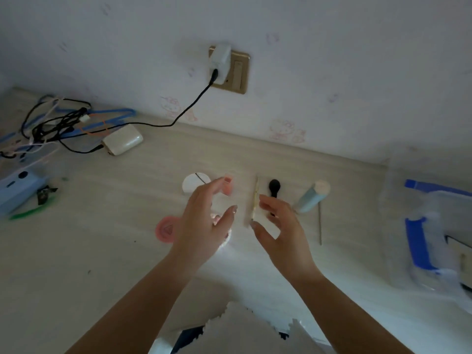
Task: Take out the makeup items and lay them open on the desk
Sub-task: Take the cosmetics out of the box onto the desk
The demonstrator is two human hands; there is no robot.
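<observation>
**Makeup mostly laid out, hands hovering empty**

Pale wood-grain desk (115,238) runs along a stickered wall. Left hand (201,226) and right hand (278,226) hover spread and empty over its middle. Between them lies an opened white palette (258,213) with a black brush (274,187). Toward the wall edge sit a pink lipstick (228,185) and a white round compact (195,183); a pink lid (166,229) lies left, a blue tube (313,198) right. Near the right edge rests the clear pouch (434,238), something possibly still inside.
</observation>
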